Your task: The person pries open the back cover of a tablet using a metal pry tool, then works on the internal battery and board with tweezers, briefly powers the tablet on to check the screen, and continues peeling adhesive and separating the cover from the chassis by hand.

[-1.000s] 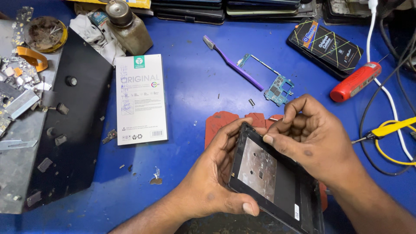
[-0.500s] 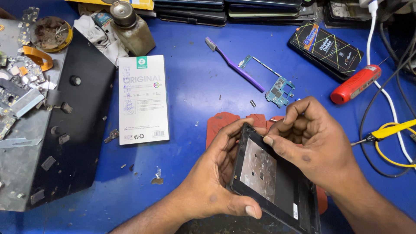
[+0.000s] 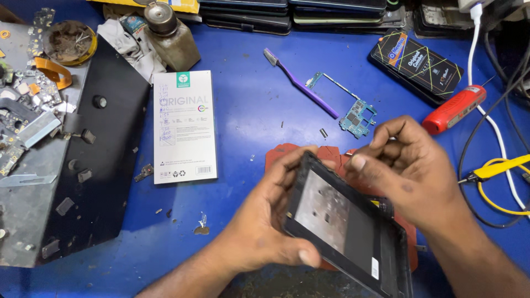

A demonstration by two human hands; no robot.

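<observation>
Two hands, left hand (image 3: 265, 232) grip on phone frame (image 3: 348, 229)

A black phone frame (image 3: 353, 232) over a red mat (image 3: 287, 157) on a blue table (image 3: 243, 121), beside a purple toothbrush (image 3: 301, 83).

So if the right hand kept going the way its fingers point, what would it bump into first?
The right hand points left, its fingers just above the top edge of the opened black phone held by the left hand. It would likely meet the left hand's fingertips on that edge first, though depth is hard to judge.
</observation>
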